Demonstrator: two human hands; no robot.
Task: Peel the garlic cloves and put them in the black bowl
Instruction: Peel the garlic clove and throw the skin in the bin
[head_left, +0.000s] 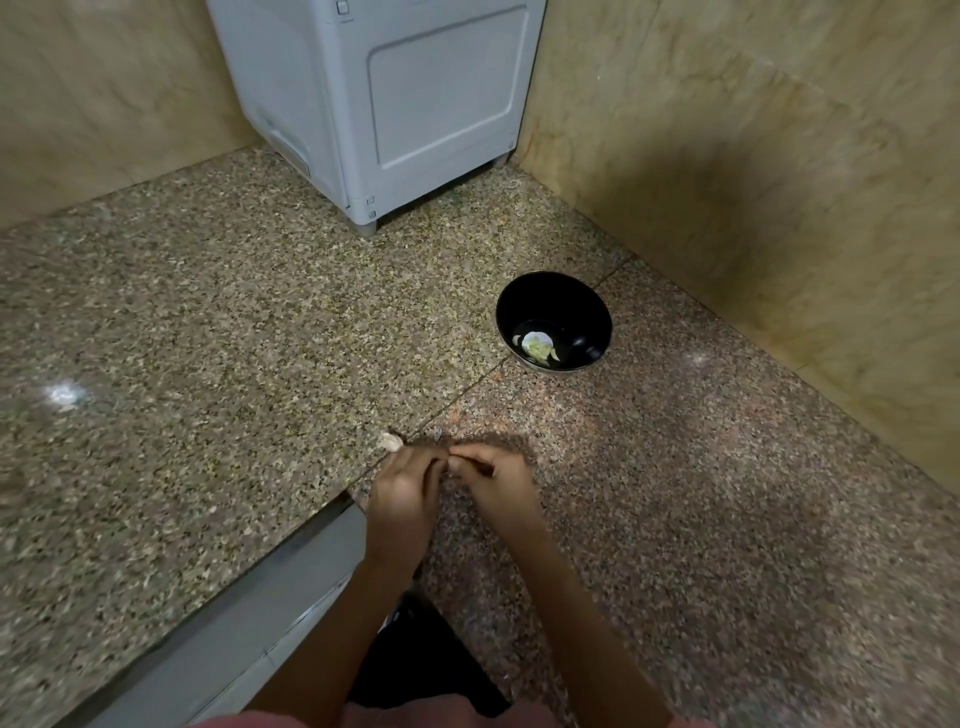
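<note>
Pinching tip-to-tip with left grip (408, 480) and right grip (496, 475) at 6 o'clock, probably working a clove. Hidden though, can't tell. Got a garlic piece (390, 441) waiting on the bench (208, 364) just beside at 11. Black bowl (524, 299) parked at 1 o'clock for easy drops, peeled cloves (537, 347) in it.

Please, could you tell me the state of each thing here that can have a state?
left hand: fingers curled, tips meeting the right hand.
right hand: fingers curled; anything pinched is hidden.
black bowl: upright on the counter, a few peeled cloves inside.
garlic piece: lying on the counter, by the left hand.
grey appliance: standing in the corner.
</note>
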